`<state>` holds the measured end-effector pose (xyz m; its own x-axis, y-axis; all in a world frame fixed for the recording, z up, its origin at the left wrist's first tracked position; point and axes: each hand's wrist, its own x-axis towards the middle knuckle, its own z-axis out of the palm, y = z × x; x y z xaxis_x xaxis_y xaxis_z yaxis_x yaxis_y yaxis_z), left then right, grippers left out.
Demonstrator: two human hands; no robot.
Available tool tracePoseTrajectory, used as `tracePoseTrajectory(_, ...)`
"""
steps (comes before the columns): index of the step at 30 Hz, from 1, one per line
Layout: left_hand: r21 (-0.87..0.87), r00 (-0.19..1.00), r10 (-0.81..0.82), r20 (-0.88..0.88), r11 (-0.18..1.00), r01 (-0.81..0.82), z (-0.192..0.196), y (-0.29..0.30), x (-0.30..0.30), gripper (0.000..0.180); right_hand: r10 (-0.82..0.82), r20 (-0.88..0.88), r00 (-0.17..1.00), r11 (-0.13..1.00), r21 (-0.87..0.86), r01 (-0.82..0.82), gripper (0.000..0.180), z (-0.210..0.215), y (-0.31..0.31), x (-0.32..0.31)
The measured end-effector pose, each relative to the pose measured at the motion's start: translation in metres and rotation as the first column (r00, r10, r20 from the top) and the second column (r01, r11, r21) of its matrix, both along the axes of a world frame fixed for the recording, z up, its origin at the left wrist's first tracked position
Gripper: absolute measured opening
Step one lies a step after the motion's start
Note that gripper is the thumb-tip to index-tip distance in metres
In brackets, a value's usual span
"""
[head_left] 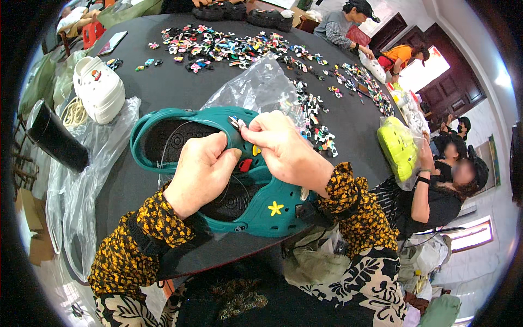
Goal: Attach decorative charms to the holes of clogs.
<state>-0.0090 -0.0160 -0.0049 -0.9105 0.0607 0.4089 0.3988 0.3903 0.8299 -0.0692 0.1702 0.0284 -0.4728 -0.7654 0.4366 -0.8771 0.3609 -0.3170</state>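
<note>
Two teal clogs lie in front of me, one beyond the other. The farther clog [188, 115] carries a yellow charm and a red charm on its upper. A yellow star-shaped charm [275, 208] sits on the nearer clog [289, 223]. My left hand [199, 171] is closed, its thumb and fingers pinching the farther clog's upper by the opening. With thumb and forefinger, my right hand [289, 147] pinches a small white-and-dark shoe charm [235, 122] against that upper. The charm's underside is hidden. A thin clear loop runs across both clogs.
Many loose charms [218, 46] spread over the dark table [158, 82], with a clear plastic bag [256, 87] beyond the clogs. White clogs [99, 90] and a black cylinder [57, 136] stand left. Rightward, a person holds a bagged lime-green clog [399, 147]; others work farther back.
</note>
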Motion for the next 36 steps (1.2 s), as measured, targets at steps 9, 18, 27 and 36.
tracePoseTrajectory(9, 0.316, 0.976, -0.173, 0.132, 0.941, 0.124, -0.014, 0.003, -0.008, 0.021, -0.043, 0.050, 0.998, 0.998, -0.048, 0.046, 0.034, 0.018, 0.016, -0.022)
tracePoseTrajectory(18, 0.291, 0.930, -0.263, 0.258, 0.939, 0.185, 0.004, -0.003, -0.002, 0.019, 0.013, -0.093, 0.996, 0.999, 0.051, -0.008, 0.025, 0.016, 0.011, -0.020)
tracePoseTrajectory(27, 0.264, 0.948, -0.194, 0.254, 0.956, 0.125, 0.000, -0.001, -0.005, 0.014, 0.019, -0.265, 0.964, 0.986, 0.164, 0.025, 0.020, 0.025, 0.008, -0.019)
tracePoseTrajectory(36, 0.312, 0.905, -0.269, 0.330, 0.936, 0.164, 0.000, -0.005, -0.005, 0.015, -0.009, -0.377, 0.926, 0.966, 0.236, 0.106, 0.017, 0.019, 0.001, -0.018)
